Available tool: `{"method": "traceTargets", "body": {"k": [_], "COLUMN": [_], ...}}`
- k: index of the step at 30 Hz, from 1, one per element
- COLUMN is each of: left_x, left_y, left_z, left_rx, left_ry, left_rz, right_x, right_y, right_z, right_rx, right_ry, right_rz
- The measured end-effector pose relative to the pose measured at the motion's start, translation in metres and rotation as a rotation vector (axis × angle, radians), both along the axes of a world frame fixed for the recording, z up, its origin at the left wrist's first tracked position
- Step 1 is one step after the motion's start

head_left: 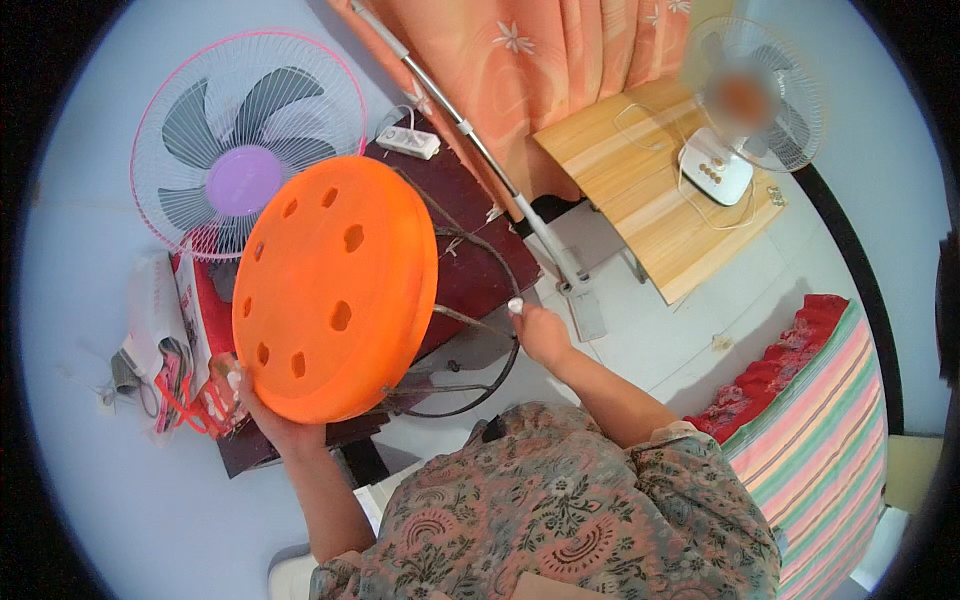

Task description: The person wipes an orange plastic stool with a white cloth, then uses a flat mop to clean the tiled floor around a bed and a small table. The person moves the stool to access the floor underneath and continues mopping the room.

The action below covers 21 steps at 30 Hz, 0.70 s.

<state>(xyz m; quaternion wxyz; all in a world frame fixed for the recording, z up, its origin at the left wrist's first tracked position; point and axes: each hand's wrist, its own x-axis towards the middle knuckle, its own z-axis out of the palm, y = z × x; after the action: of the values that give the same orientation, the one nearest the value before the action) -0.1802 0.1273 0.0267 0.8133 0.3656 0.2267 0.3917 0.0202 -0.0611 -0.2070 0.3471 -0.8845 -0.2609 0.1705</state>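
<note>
Head-worn fisheye looks down over wearer's patterned shirt (570, 490), close in; edges bent, corners seemingly lost to black

Orange seat (325, 290) partly hides the pink-rimmed fan (243, 180); white fan's centre (742, 98) blurred

Lt-wood bench (640, 215) w/ wht fan (716, 172) on top. Behind it, orange floral curtain (540, 70); L of it, dk-red bench (465, 270); in front, pale tile flr (690, 355); front-R, striped spread (820, 450) w/ red frill (770, 375); R, pale-blue wall (880, 170).
</note>
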Motion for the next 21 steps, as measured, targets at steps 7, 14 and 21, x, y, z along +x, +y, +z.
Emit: {"method": "traceTargets", "body": {"k": [7,14,21], "left_x": [0.005,-0.003,-0.009], "left_y": [-0.003,0.006,0.004], "left_z": [0.001,-0.012,-0.009], "left_rx": [0.029,0.033,0.011], "left_ry": [-0.032,-0.067,-0.016], "left_rz": [0.007,-0.038,-0.046], "right_x": [0.012,0.007,-0.007], "right_y": [-0.035,0.021,0.008], "right_z": [-0.055,-0.041,-0.037], "right_rx": [0.361,0.812,0.761], "right_ry": [0.692,1.423,1.361], "right_rz": [-0.237,-0.541,-0.416]}}
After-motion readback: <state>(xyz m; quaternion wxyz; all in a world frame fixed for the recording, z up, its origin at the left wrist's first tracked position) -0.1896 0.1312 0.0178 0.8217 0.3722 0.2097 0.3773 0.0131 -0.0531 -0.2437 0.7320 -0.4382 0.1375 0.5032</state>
